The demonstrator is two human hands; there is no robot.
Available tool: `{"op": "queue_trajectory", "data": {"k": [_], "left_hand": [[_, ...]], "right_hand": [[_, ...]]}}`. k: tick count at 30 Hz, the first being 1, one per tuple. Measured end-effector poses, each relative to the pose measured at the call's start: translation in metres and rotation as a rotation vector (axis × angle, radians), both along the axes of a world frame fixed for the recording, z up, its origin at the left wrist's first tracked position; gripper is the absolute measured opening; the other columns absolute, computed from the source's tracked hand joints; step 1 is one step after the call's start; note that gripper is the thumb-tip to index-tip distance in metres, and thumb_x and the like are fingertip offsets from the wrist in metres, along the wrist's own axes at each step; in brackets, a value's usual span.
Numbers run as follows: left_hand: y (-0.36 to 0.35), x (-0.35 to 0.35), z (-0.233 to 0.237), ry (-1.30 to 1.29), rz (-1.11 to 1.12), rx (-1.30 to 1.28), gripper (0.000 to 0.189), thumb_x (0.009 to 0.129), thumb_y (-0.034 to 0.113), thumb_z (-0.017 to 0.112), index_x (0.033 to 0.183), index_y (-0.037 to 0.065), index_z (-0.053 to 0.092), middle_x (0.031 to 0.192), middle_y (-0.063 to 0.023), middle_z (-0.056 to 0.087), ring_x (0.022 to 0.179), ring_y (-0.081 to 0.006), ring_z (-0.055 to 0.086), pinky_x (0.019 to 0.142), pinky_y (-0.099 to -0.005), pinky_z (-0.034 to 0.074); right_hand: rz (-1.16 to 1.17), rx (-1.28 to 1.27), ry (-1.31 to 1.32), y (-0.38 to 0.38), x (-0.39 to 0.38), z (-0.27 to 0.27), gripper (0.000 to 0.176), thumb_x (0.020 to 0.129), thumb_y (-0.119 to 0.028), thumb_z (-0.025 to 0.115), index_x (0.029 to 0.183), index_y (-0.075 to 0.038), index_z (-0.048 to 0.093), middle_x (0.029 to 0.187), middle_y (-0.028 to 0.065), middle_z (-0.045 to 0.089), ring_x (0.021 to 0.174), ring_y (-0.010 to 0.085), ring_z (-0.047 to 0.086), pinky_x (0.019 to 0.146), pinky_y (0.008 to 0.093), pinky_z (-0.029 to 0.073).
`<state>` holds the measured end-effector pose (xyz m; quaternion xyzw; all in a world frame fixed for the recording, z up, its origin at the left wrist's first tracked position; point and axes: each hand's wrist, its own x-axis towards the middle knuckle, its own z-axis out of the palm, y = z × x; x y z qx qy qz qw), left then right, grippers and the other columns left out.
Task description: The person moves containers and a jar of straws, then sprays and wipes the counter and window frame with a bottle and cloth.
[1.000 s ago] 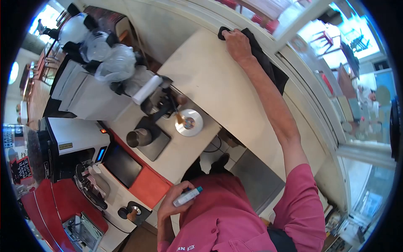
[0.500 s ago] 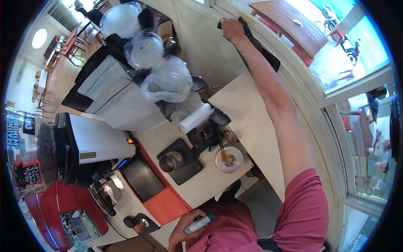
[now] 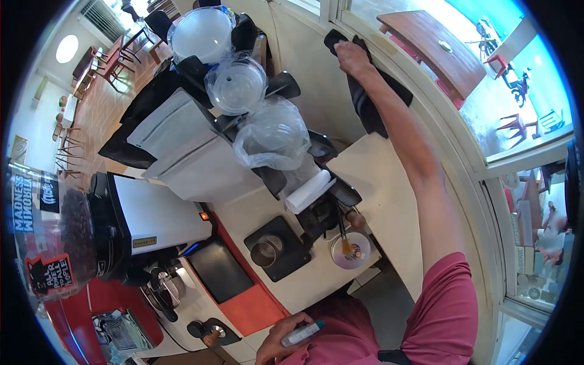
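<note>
My right hand point(image 3: 354, 59) is stretched far out to the window frame, its fingers closed on a black cloth point(image 3: 367, 109). The cloth hangs down on both sides of my forearm, against the wall below the sill. Close to my body, my left hand point(image 3: 277, 342) is wrapped round a small clear bottle point(image 3: 302, 334) with a green cap. The bottle lies tilted in front of my shirt.
A coffee grinder point(image 3: 159, 210) and a red machine point(image 3: 58, 316) stand at left. Plastic-wrapped lids point(image 3: 237, 85), a paper roll point(image 3: 309, 190), a glass point(image 3: 266, 251) on a black scale point(image 3: 293, 258), and a brush point(image 3: 347, 243) over a disc point(image 3: 360, 250) occupy the counter.
The whole view has shifted, so the counter appears further right and lower. The black cloth has swung and spread to the left of my forearm. My left hand still holds the bottle.
</note>
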<state>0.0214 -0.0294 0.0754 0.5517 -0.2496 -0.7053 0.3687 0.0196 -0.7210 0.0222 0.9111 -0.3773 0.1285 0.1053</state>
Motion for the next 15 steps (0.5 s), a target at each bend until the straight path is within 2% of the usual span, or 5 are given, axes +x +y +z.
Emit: {"op": "queue_trajectory", "data": {"k": [2, 3, 9, 13, 15], "left_hand": [[0.010, -0.012, 0.013, 0.177, 0.303, -0.007, 0.087, 0.077, 0.047, 0.083, 0.143, 0.003, 0.048, 0.135, -0.0110, 0.053, 0.127, -0.0248, 0.051, 0.104, -0.0372, 0.041], [0.009, -0.012, 0.012, 0.230, 0.381, -0.010, 0.085, 0.076, 0.047, 0.082, 0.140, 0.002, 0.049, 0.133, -0.0109, 0.054, 0.124, -0.0239, 0.052, 0.102, -0.0363, 0.041], [0.002, 0.002, -0.037, 0.114, -0.034, -0.017, 0.079, 0.072, 0.051, 0.077, 0.126, -0.002, 0.055, 0.118, -0.0107, 0.060, 0.108, -0.0185, 0.060, 0.093, -0.0309, 0.045], [0.003, 0.005, -0.035, 0.139, -0.089, -0.078, 0.080, 0.069, 0.055, 0.074, 0.120, -0.004, 0.057, 0.112, -0.0110, 0.063, 0.101, -0.0158, 0.063, 0.089, -0.0282, 0.047], [0.011, 0.001, -0.029, 0.216, 0.052, -0.051, 0.083, 0.068, 0.057, 0.076, 0.120, -0.004, 0.056, 0.113, -0.0111, 0.062, 0.102, -0.0161, 0.063, 0.089, -0.0279, 0.046]], "right_hand": [[-0.005, 0.058, 0.023, -0.020, 0.027, 0.006, 0.022, 0.089, -0.007, 0.056, 0.106, -0.004, 0.070, 0.121, 0.0190, 0.068, 0.111, 0.0335, 0.068, 0.092, 0.0421, 0.057], [-0.007, 0.084, 0.035, -0.033, 0.041, 0.008, 0.023, 0.088, -0.005, 0.057, 0.106, -0.004, 0.070, 0.120, 0.0189, 0.069, 0.110, 0.0338, 0.068, 0.091, 0.0423, 0.058], [0.050, 0.168, 0.027, -0.087, 0.090, -0.002, 0.052, 0.077, -0.002, 0.060, 0.129, -0.003, 0.062, 0.128, 0.0197, 0.065, 0.119, 0.0352, 0.063, 0.103, 0.0420, 0.050], [0.024, 0.248, -0.038, -0.077, 0.075, 0.009, 0.057, 0.076, -0.003, 0.062, 0.134, -0.005, 0.060, 0.129, 0.0199, 0.065, 0.125, 0.0340, 0.059, 0.106, 0.0399, 0.047], [0.006, 0.225, -0.093, -0.063, 0.064, 0.008, 0.057, 0.077, -0.004, 0.063, 0.133, -0.006, 0.060, 0.129, 0.0200, 0.064, 0.126, 0.0336, 0.058, 0.106, 0.0390, 0.047]]}}
